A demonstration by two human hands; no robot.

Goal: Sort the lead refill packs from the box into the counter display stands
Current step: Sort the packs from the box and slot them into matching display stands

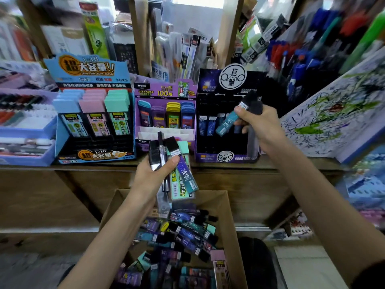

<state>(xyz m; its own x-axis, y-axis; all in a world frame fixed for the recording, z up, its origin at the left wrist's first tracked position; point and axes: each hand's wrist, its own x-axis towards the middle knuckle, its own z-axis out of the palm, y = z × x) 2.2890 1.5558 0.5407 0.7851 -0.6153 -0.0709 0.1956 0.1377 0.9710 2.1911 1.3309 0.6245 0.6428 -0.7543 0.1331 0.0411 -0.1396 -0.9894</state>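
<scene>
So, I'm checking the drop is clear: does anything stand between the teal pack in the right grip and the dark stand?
Nothing visible does. The teal pack in the right grip hangs directly before the dark stand; the blue packs already seated stand left of it, not across its path.

Three display stands [165, 119], one box [230, 217] (packs [187, 232] uncountable), one left hand [151, 178], one right hand [263, 126].
</scene>
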